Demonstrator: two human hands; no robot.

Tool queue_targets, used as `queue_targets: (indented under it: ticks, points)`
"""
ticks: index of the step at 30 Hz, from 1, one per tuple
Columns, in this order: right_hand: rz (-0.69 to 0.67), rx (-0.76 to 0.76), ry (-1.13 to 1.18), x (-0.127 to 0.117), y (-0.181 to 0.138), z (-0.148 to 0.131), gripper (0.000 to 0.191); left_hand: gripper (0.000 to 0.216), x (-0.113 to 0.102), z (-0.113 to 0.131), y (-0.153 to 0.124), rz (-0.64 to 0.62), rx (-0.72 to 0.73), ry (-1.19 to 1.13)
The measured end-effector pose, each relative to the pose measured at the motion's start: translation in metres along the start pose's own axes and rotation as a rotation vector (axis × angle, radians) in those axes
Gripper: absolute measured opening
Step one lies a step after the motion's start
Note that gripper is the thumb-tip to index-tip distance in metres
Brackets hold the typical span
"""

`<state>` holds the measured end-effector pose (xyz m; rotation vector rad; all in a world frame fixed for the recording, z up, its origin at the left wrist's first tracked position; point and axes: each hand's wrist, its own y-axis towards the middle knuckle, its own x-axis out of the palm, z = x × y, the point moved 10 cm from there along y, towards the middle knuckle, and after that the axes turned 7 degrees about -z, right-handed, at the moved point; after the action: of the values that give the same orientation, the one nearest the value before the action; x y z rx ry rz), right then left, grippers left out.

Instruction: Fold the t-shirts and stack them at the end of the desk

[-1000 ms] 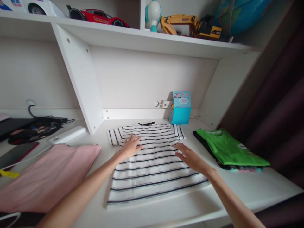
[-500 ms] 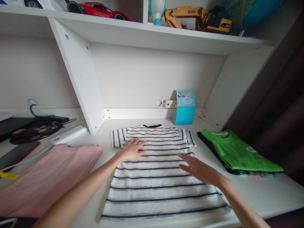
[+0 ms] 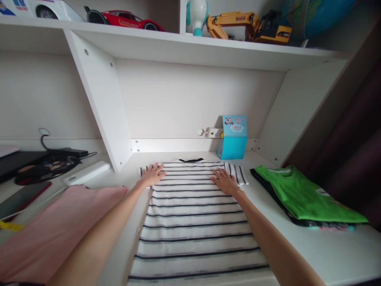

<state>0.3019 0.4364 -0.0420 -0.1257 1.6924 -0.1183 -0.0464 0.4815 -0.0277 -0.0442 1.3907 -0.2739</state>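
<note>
A white T-shirt with dark stripes (image 3: 193, 214) lies spread on the white desk, its black-trimmed collar toward the back wall. My left hand (image 3: 154, 174) rests flat on the shirt near its left sleeve, fingers spread. On the opposite shoulder, beside the right sleeve, my right hand (image 3: 225, 182) lies flat with its fingers apart. Neither hand grips the cloth. The lower hem runs toward the bottom edge of the view, and my right forearm covers part of the shirt's right side.
Left of the shirt lies a folded pink garment (image 3: 68, 222); a folded green shirt (image 3: 306, 194) tops a pile at right. A blue desk calendar (image 3: 234, 139) stands by the wall. Cables (image 3: 53, 163) and a white bar-shaped device (image 3: 86, 173) lie left. Toys line the shelf (image 3: 208, 45) above.
My right hand has moved up and left from over the shirt's right side onto its shoulder. My left hand has slid up and left toward the sleeve. The camera view has shifted slightly.
</note>
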Motion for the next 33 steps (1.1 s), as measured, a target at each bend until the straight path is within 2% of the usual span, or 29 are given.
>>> queue_targets:
  ticks: [5, 8, 11, 13, 15, 17, 18, 19, 21, 24, 26, 28, 30, 33]
  points:
    - [0.007, -0.013, -0.017, -0.001, -0.001, 0.004, 0.059, 0.064, -0.002, -0.035, -0.003, 0.048, -0.049, 0.004]
    - [-0.003, -0.012, -0.021, -0.009, -0.005, 0.000, 0.056, 0.062, -0.001, -0.038, -0.008, 0.062, -0.050, 0.010]
    - [-0.014, -0.001, -0.024, -0.021, -0.024, -0.023, 0.056, 0.061, 0.000, -0.034, -0.016, 0.076, -0.071, 0.017]
    - [-0.016, -0.039, -0.033, -0.027, -0.055, -0.060, 0.058, 0.061, 0.000, -0.032, -0.020, 0.083, -0.079, 0.022]
    - [-0.041, -0.213, -0.030, -0.024, -0.101, -0.121, 0.060, 0.062, 0.001, -0.030, -0.022, 0.082, -0.078, 0.027]
    - [-0.178, -0.632, 0.082, -0.003, -0.168, -0.203, 0.067, 0.062, 0.001, -0.031, -0.022, 0.078, -0.079, 0.025]
    - [-0.190, -0.767, 0.142, 0.006, -0.199, -0.233, 0.073, 0.062, 0.000, -0.031, -0.021, 0.076, -0.078, 0.020]
    - [-0.178, -0.848, 0.179, 0.015, -0.225, -0.256, 0.079, 0.062, 0.000, -0.032, -0.020, 0.073, -0.077, 0.012]
    - [-0.097, -0.862, 0.162, 0.040, -0.255, -0.283, 0.082, 0.061, -0.001, -0.035, -0.018, 0.066, -0.068, -0.010]
    - [0.125, -0.816, 0.121, 0.066, -0.270, -0.301, 0.069, 0.055, -0.007, -0.038, -0.013, 0.056, -0.037, -0.030]
    - [0.293, -0.821, 0.118, 0.068, -0.276, -0.305, 0.051, 0.050, -0.017, -0.042, -0.012, 0.069, -0.030, -0.029]
    - [0.402, -0.823, 0.120, 0.063, -0.279, -0.305, 0.032, 0.047, -0.029, -0.048, -0.011, 0.093, -0.056, -0.026]
    - [0.399, -0.835, 0.126, 0.057, -0.278, -0.303, 0.022, 0.042, -0.041, -0.058, -0.012, 0.114, -0.111, -0.029]
    - [0.308, -0.841, 0.179, 0.048, -0.275, -0.294, 0.022, 0.030, -0.054, -0.073, -0.015, 0.108, -0.170, -0.076]
